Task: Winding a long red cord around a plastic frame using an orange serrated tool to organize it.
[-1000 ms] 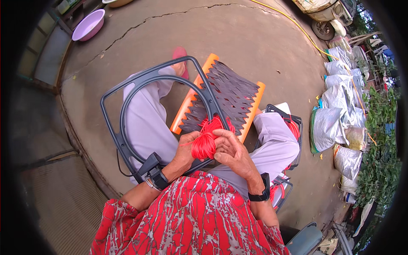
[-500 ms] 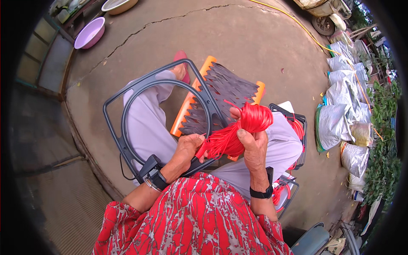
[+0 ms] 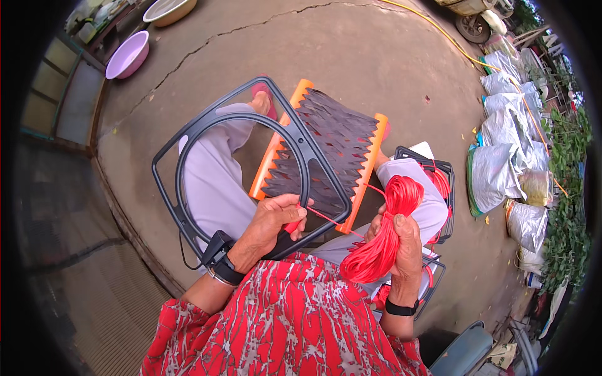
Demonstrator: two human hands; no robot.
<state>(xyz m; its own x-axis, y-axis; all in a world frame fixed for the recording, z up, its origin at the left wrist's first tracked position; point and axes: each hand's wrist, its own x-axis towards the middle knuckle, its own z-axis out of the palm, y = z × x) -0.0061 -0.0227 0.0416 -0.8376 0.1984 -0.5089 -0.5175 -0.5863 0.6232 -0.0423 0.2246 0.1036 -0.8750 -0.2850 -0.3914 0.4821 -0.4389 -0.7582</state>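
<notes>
A dark grey plastic frame (image 3: 300,143), a rounded square with a ring inside it, leans over my left thigh. My left hand (image 3: 269,229) is closed around its near right part, where a short red wrapping of cord shows by the thumb. In my right hand (image 3: 409,250) is a bundle of red cord (image 3: 370,258), gripped at its narrow middle with loops above and below. One strand stretches from the wrapping at my left hand to the bundle. Some right-hand fingers are hidden behind the cord.
Beyond the frame stands a folding stool with orange bars (image 3: 371,164) and dark woven strips (image 3: 329,125). More dark frames (image 3: 448,200) with red cord lie right of my leg. Silvery sacks (image 3: 498,175) line the right side. A purple basin (image 3: 128,55) sits far left.
My right hand has moved right and slightly down with the cord bundle, away from my left hand. A strand now spans the gap. My left hand stays on the frame.
</notes>
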